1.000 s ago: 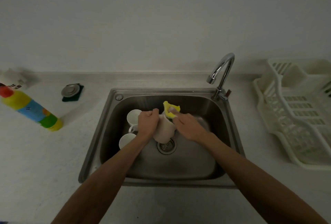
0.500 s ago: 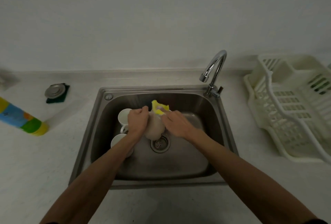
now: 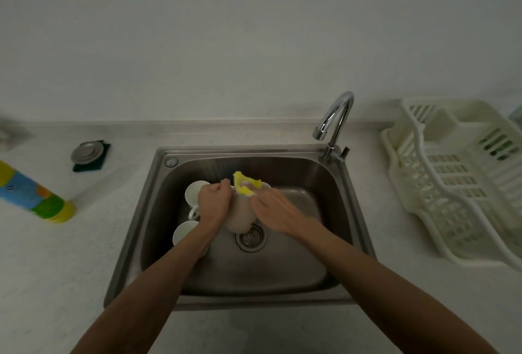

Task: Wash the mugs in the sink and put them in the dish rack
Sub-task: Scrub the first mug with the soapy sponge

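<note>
Over the steel sink (image 3: 333, 240), my left hand (image 3: 213, 202) grips a white mug (image 3: 238, 216), held above the drain. My right hand (image 3: 272, 209) holds a yellow sponge (image 3: 245, 184) against the mug's rim and top; the hand is blurred. Two more white mugs stand in the left of the basin, one at the back (image 3: 194, 191) and one nearer me (image 3: 183, 233), partly hidden by my left forearm. The cream plastic dish rack (image 3: 463, 184) sits on the counter to the right and looks empty.
A chrome tap (image 3: 334, 121) rises at the sink's back right corner. On the left counter lie a metal sink stopper on a dark green pad (image 3: 89, 153) and a colourful detergent bottle (image 3: 31, 195) on its side.
The view has shifted a little between frames. My right hand has kept rubbing the sponge round the mug's top, while my left hand has kept its grip on the mug.
</note>
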{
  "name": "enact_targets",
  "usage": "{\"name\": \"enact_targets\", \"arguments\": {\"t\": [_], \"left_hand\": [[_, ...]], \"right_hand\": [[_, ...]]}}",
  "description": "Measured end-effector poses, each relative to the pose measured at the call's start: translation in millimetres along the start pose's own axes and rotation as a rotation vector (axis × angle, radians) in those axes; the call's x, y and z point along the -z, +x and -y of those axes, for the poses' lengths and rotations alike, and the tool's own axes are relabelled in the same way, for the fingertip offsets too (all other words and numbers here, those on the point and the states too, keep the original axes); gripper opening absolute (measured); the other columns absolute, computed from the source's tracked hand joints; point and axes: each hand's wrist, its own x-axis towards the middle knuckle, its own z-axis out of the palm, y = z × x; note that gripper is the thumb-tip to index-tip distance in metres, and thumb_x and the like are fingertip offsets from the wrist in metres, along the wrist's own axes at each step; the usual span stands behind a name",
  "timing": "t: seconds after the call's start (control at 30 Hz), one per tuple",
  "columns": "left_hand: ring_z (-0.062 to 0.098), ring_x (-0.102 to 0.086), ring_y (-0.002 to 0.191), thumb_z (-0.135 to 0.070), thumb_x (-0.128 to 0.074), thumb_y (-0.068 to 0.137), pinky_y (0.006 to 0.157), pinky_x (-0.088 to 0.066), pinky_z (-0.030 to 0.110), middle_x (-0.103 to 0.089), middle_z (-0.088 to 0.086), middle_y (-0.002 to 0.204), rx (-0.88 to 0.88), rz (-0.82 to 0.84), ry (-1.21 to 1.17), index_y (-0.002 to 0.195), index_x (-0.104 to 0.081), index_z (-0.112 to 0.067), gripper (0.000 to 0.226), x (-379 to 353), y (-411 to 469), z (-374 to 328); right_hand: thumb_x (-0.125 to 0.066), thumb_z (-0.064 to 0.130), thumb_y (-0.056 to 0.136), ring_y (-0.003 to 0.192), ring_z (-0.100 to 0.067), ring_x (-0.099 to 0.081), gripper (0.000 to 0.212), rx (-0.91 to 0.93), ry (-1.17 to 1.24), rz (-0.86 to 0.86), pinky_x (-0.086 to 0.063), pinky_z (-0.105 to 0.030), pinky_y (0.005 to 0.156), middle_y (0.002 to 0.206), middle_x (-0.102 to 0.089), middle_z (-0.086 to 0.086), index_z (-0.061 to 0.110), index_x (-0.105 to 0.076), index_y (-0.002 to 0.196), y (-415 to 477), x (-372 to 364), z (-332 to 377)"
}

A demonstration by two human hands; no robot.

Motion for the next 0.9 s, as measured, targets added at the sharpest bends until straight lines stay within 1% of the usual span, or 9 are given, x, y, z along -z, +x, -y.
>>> {"name": "enact_targets", "arguments": {"t": [0.03,0.13,0.2,0.3,0.4,0.53,0.7,0.8,0.9], "left_hand": [[0.017,-0.035,0.048,-0.011,-0.053,0.091,0.056,-0.035,0.037,-0.035,-0.006,0.034,0.006,0.000,-0.003,0.041,-0.038,-0.014,0.052,-0.2,-1.6,-1.6],[0.017,-0.035,0.048,-0.013,-0.052,0.091,0.057,-0.035,0.035,-0.037,-0.002,0.041,0.027,-0.015,-0.025,0.045,-0.041,-0.012,0.047,3.2,-0.6,-3.3],[0.016,-0.037,0.049,-0.012,-0.053,0.091,0.058,-0.036,0.034,-0.038,0.002,0.044,0.023,-0.007,-0.017,0.046,-0.043,-0.011,0.047,6.7,-2.0,-4.2],[0.015,-0.035,0.048,-0.010,-0.053,0.092,0.056,-0.034,0.031,-0.035,0.000,0.042,-0.012,-0.012,-0.008,0.043,-0.039,-0.013,0.050,3.7,-8.1,-6.7],[0.016,-0.034,0.050,-0.012,-0.052,0.090,0.056,-0.033,0.033,-0.036,0.004,0.045,0.039,-0.034,-0.037,0.046,-0.041,-0.009,0.045,4.4,-8.3,-12.0],[0.016,-0.035,0.048,-0.011,-0.052,0.091,0.056,-0.032,0.032,-0.036,0.003,0.042,-0.001,-0.032,0.000,0.042,-0.039,-0.012,0.051,4.2,-9.0,-11.7],[0.015,-0.034,0.048,-0.013,-0.052,0.092,0.056,-0.033,0.032,-0.036,0.001,0.044,0.016,-0.012,-0.004,0.046,-0.042,-0.011,0.046,1.0,-7.5,-13.4],[0.013,-0.032,0.045,-0.011,-0.053,0.091,0.054,-0.031,0.032,-0.032,-0.007,0.035,-0.039,0.001,0.003,0.042,-0.038,-0.013,0.051,-2.1,-8.3,-16.2],[0.015,-0.032,0.048,-0.013,-0.053,0.090,0.055,-0.032,0.033,-0.034,-0.004,0.039,0.008,-0.013,-0.004,0.043,-0.040,-0.012,0.049,-5.7,-10.4,-15.8]], "right_hand": [[-0.032,0.019,0.103,0.100,-0.039,-0.058,0.034,-0.033,0.007,-0.004,-0.043,-0.038,0.082,0.126,-0.057,-0.022,0.003,-0.055,0.123,7.0,1.3,-3.9],[-0.036,0.019,0.103,0.088,-0.033,-0.056,0.028,-0.087,-0.042,0.045,-0.037,-0.038,0.073,0.101,-0.057,-0.017,0.009,-0.052,0.083,3.8,7.2,-14.9],[-0.032,0.020,0.104,0.092,-0.029,-0.053,0.027,-0.023,-0.126,0.079,-0.039,-0.037,0.076,0.116,-0.058,-0.012,0.009,-0.055,0.095,-7.3,0.9,-8.5],[-0.030,0.024,0.102,0.106,-0.037,-0.055,0.036,0.049,-0.113,0.010,-0.042,-0.041,0.087,0.138,-0.050,-0.021,0.010,-0.053,0.126,6.2,-3.5,-1.7],[-0.044,0.023,0.099,0.098,-0.036,-0.056,0.022,-0.023,-0.188,0.081,-0.044,-0.042,0.082,0.140,-0.047,-0.019,0.003,-0.055,0.102,9.9,4.0,-11.1],[-0.032,0.021,0.102,0.109,-0.038,-0.055,0.034,0.079,-0.183,0.049,-0.037,-0.036,0.085,0.138,-0.049,-0.020,0.003,-0.056,0.117,7.0,-0.1,-0.9],[-0.045,0.031,0.099,0.107,-0.033,-0.054,0.034,-0.049,-0.299,0.169,-0.043,-0.040,0.088,0.136,-0.048,-0.018,0.004,-0.051,0.118,7.2,3.5,-19.9],[-0.034,0.029,0.101,0.109,-0.036,-0.055,0.035,0.035,-0.237,0.076,-0.040,-0.036,0.085,0.133,-0.052,-0.019,0.006,-0.053,0.121,10.6,6.0,-8.0],[-0.056,0.032,0.093,0.115,-0.036,-0.052,0.038,0.007,-0.350,0.179,-0.039,-0.040,0.089,0.136,-0.049,-0.019,0.004,-0.050,0.118,16.7,10.9,-19.0]]}}
